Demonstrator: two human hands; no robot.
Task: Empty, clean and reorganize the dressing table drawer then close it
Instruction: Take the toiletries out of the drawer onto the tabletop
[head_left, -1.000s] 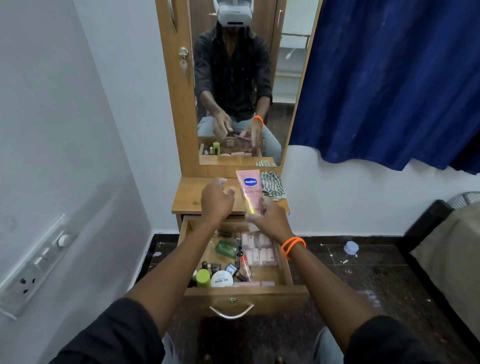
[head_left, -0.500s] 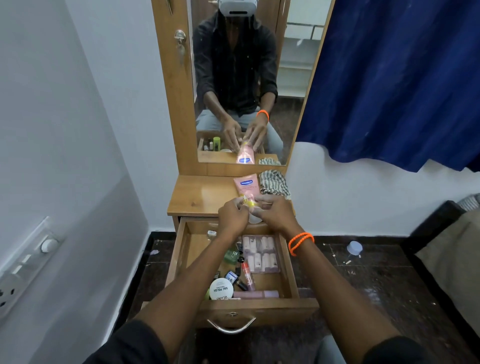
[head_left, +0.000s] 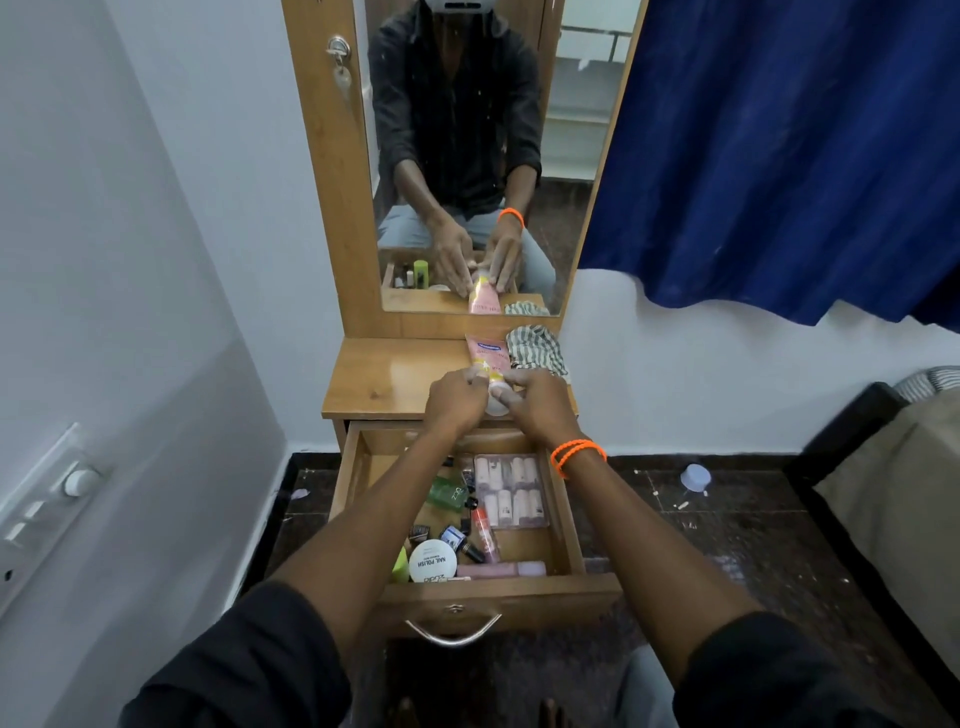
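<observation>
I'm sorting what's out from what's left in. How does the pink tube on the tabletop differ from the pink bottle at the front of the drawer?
The pink tube lies on the tabletop, already out; the pink bottle lies inside the drawer.
Left hand and right hand both hold the tube's cap end; nothing touches the bottle.
The tube points toward the mirror; the bottle lies along the drawer's front.
Both are pink and lie flat.
</observation>
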